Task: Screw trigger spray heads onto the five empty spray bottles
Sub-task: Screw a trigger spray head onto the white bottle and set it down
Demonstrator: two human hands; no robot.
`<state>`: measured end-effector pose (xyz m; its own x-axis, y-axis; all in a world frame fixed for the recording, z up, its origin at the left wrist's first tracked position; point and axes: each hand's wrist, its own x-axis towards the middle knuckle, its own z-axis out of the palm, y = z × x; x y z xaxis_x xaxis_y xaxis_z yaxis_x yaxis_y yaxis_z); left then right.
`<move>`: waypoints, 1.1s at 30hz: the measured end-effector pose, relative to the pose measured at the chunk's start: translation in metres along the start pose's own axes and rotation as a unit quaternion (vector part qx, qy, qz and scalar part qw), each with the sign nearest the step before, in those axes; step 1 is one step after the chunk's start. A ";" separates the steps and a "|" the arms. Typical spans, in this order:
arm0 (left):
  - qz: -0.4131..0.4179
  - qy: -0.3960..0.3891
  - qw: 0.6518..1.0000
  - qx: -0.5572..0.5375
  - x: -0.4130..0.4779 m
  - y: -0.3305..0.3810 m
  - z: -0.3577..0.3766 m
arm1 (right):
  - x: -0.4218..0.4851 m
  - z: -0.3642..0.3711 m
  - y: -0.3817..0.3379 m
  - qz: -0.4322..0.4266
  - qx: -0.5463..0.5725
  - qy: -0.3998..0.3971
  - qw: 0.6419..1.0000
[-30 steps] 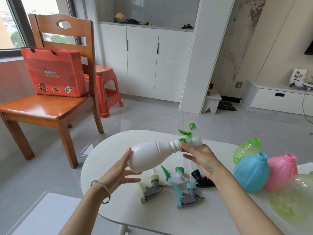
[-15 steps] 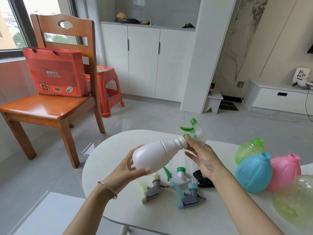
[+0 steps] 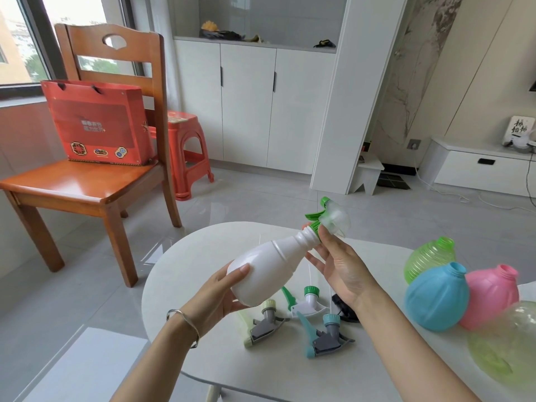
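Observation:
I hold a white bottle (image 3: 269, 268) tilted above the white table (image 3: 203, 256), neck pointing up and right. My left hand (image 3: 220, 297) cups its base. A clear spray head with green trigger and collar (image 3: 330, 217) sits on the neck, and my right hand (image 3: 339, 265) pinches the green collar with thumb and fingertips. Loose spray heads lie on the table below: a grey and pale green one (image 3: 265, 323), a white and green one (image 3: 307, 300), a grey and teal one (image 3: 326, 338), and a black one (image 3: 343, 309) partly hidden by my right wrist.
Open bottles crowd the table's right side: ribbed green (image 3: 429, 256), blue (image 3: 436, 297), pink (image 3: 490, 294), and a clear yellow-green one (image 3: 507, 343) at the edge. A wooden chair (image 3: 87, 184) with a red bag (image 3: 98, 123) and a red stool (image 3: 185, 152) stand left on the floor.
The bottle has risen slightly and its neck tipped further up. My left hand shifted its hold around the base, and my right fingers moved around the green collar.

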<state>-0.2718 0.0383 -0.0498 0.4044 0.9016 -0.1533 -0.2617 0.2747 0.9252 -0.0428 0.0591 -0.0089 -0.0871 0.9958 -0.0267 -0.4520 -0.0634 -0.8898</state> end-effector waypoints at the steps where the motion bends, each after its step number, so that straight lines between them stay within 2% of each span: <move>1: 0.007 0.009 1.000 0.012 0.000 0.000 0.000 | -0.001 0.002 0.000 -0.003 -0.002 0.006 1.000; 8: 0.051 0.043 0.997 0.042 0.000 0.001 0.002 | -0.006 0.012 0.000 0.001 0.000 0.056 0.998; 16: 0.051 0.041 0.997 0.033 -0.004 0.000 0.006 | -0.004 0.013 0.000 0.009 -0.035 0.069 0.997; 18: 0.047 0.039 0.998 0.008 -0.003 -0.001 0.008 | -0.005 0.014 0.002 0.017 -0.037 0.041 0.998; 22: 0.041 0.020 0.996 -0.072 -0.002 -0.001 0.010 | -0.008 0.025 0.010 0.046 -0.107 -0.066 0.991; 25: 0.039 0.012 0.995 -0.096 -0.003 -0.001 0.010 | -0.011 0.037 0.021 0.054 -0.111 -0.079 0.989; 27: 0.054 0.032 0.996 -0.068 -0.004 0.003 0.008 | -0.009 0.043 0.025 0.048 -0.098 -0.070 0.992; 29: 0.089 0.075 0.993 0.008 -0.002 0.010 0.001 | -0.005 0.048 0.024 0.042 -0.091 -0.057 0.993; 33: 0.160 0.109 0.962 0.191 0.005 0.033 -0.028 | 0.015 0.065 0.026 0.020 -0.146 -0.051 0.988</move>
<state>-0.3030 0.0614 -0.0296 0.1527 0.9796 0.1303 0.0167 -0.1344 0.9908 -0.1139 0.0684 -0.0029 -0.1960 0.9801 -0.0312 -0.1728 -0.0658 -0.9828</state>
